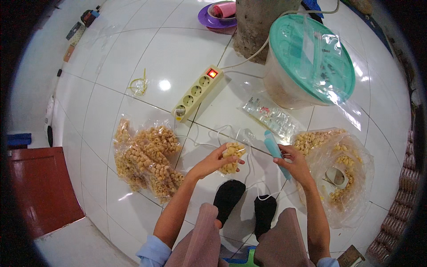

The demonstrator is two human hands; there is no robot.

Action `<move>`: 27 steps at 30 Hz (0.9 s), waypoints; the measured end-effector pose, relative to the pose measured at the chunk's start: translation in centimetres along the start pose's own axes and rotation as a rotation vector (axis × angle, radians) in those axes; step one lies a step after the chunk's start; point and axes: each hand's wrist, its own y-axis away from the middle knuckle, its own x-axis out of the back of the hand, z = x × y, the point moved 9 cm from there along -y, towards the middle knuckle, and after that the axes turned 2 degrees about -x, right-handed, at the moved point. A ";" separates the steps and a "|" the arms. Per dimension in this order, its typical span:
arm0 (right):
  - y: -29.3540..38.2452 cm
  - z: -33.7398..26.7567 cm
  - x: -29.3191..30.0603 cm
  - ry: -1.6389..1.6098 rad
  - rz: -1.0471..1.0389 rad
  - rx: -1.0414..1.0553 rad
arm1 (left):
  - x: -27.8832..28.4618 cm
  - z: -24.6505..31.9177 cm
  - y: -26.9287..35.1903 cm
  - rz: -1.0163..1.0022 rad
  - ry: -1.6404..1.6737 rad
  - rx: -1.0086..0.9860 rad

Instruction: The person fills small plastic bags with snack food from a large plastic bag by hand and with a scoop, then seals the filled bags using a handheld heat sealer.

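Observation:
My left hand [210, 163] grips a small clear plastic bag of ring-shaped snacks [233, 152], its open-looking top pointing away from me. In my right hand [296, 164] is a light blue handheld device [274, 147], probably a bag heat sealer, held upright-slanted and apart from the bag. A white cord [249, 167] loops across the floor between my hands and around my feet. To the left lies a heap of filled snack bags [146, 153]. Right of my right hand sits a large clear bag [358, 187] with loose snacks and a white cup-like scoop [335, 177] in it.
A cream power strip [196, 95] with a lit red switch lies ahead. Flat empty plastic bags [272, 115] rest beside a tub with a turquoise lid [287, 43]. Beyond are a concrete pillar [255, 30] and a purple plate [208, 18]. Yellow ties [138, 86] lie left.

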 end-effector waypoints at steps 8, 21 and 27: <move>0.3 -0.3 -0.1 0.020 0.006 -0.004 | 0.3 1.1 -0.2 -0.013 -0.115 -0.205; 1.7 -0.9 -1.3 -0.203 -0.069 -0.091 | -0.6 7.4 2.4 0.707 -1.041 -0.610; 1.4 -0.9 -2.1 -0.246 -0.102 -0.172 | -1.9 7.5 2.7 0.752 -1.173 -0.654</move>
